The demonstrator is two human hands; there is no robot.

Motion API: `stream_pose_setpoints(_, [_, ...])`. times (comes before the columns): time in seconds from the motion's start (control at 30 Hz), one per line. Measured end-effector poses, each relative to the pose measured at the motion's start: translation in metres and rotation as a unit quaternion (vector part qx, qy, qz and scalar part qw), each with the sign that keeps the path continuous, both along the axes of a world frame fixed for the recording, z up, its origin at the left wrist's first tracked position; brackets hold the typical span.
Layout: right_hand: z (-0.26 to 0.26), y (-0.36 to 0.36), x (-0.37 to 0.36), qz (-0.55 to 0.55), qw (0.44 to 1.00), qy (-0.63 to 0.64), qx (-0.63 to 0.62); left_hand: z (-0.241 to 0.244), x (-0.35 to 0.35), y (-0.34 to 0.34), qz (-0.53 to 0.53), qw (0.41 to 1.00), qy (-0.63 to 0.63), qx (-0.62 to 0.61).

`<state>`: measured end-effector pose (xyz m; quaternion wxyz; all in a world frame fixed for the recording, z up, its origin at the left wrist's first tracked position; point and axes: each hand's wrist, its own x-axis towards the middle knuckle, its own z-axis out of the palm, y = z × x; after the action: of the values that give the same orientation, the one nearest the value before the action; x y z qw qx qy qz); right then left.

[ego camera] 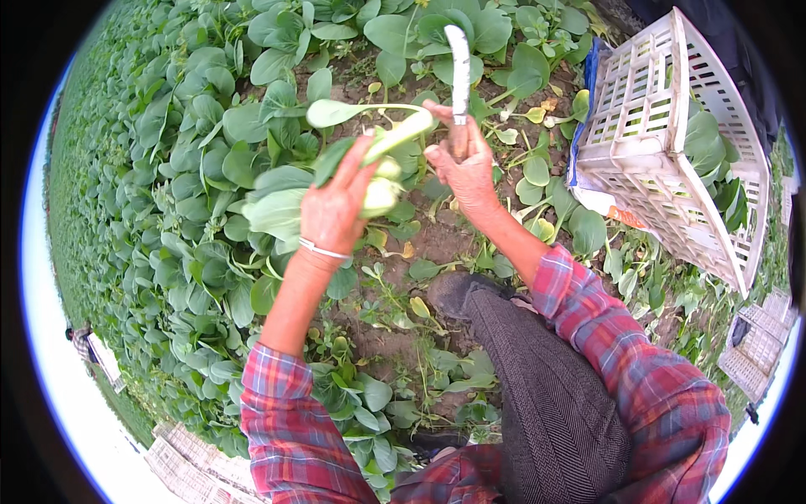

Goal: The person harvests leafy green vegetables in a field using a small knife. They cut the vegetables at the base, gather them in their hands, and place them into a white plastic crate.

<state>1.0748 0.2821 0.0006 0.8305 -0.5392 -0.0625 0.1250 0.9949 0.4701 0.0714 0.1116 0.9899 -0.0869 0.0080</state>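
My left hand (337, 208) is closed around leafy greens with pale stems (381, 192), which look like bok choy; their leaves point left and their cut bases point right. One stalk (403, 132) sticks out above the fingers towards my right hand. My right hand (465, 165) grips the wooden handle of a knife with a curved blade (460, 69), which points up and away from me. The thumb and a finger of that hand are near the stalk's end; whether they touch it I cannot tell.
Rows of growing greens (189, 189) fill the left side. A white plastic crate (636, 126) holding greens stands tilted at the upper right. Loose and yellowed leaves lie on the soil (390, 271). More crates (759, 340) are at the lower right and lower left. A person (82, 343) is far left.
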Motion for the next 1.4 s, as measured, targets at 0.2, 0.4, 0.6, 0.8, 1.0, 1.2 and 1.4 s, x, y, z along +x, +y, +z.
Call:
stream_pose_setpoints(0.2, [0.046, -0.038, -0.034, 0.072, 0.991, 0.087, 0.068, 0.012, -0.065, -0.076, 0.087, 0.9, 0.056, -0.423])
stream_pose_setpoints(0.4, [0.046, -0.069, -0.039, 0.097, 0.989, -0.05, -0.096, 0.023, -0.13, -0.124, 0.215, 0.8, 0.001, -0.56])
stream_pose_setpoints(0.6, [0.062, -0.051, -0.085, 0.297, 0.95, 0.089, 0.043, -0.006, -0.13, -0.118, 0.223, 0.741, -0.029, -0.633])
stream_pose_setpoints(0.8, [0.004, -0.036, -0.07, 0.268, 0.955, 0.09, -0.094, 0.001, -0.117, -0.096, 0.23, 0.818, 0.038, -0.525])
stream_pose_setpoints(1.0, [-0.061, -0.012, -0.088, 0.342, 0.894, 0.048, -0.284, 0.011, -0.046, -0.041, 0.184, 0.946, 0.268, -0.001])
stream_pose_setpoints(1.2, [-0.072, -0.034, -0.09, 0.393, 0.843, -0.045, -0.365, -0.035, -0.088, 0.04, 0.13, 0.915, 0.379, 0.05])
stream_pose_setpoints(1.4, [-0.055, -0.009, -0.08, 0.347, 0.877, -0.109, -0.314, -0.047, -0.13, 0.035, 0.165, 0.917, 0.342, 0.126])
